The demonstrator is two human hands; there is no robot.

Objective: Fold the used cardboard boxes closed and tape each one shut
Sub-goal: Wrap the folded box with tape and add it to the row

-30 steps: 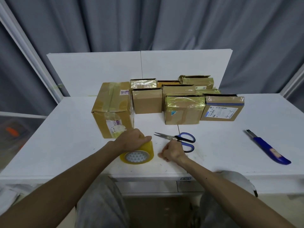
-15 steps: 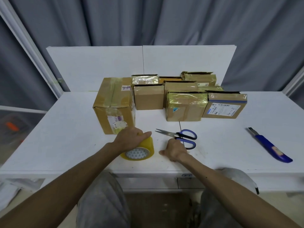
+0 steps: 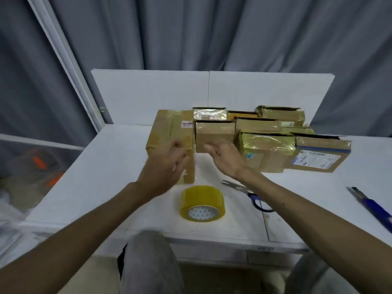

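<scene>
1. The left hand [image 3: 167, 164] is raised at the centre of the frame, in front of the tall cardboard box [image 3: 169, 132]. Its fingers are spread and loose and grip nothing. It is blurred, so I cannot tell whether it touches the box.
2. The right hand [image 3: 224, 158] is just to its right, palm turned inward and fingers straight and relaxed, holding nothing. It is in front of the lower edge of a small plain box [image 3: 214, 134].
3. The tall box stands upright at the left end of a cluster of boxes in the middle of the white table [image 3: 106, 177]. The small box is just beside it on the right.
4. Further right are a box wrapped in shiny yellowish tape [image 3: 267, 151] and a box with a printed label [image 3: 318, 155]. More boxes stand behind them.
5. A roll of yellow tape [image 3: 202, 203] lies flat on the table below the hands, apart from both.
6. Blue-handled scissors [image 3: 252, 195] lie right of the roll, partly hidden by the right forearm.
7. A blue utility knife [image 3: 371, 205] lies at the right edge of the frame.
8. A white board [image 3: 148, 96] stands behind the boxes.
</scene>
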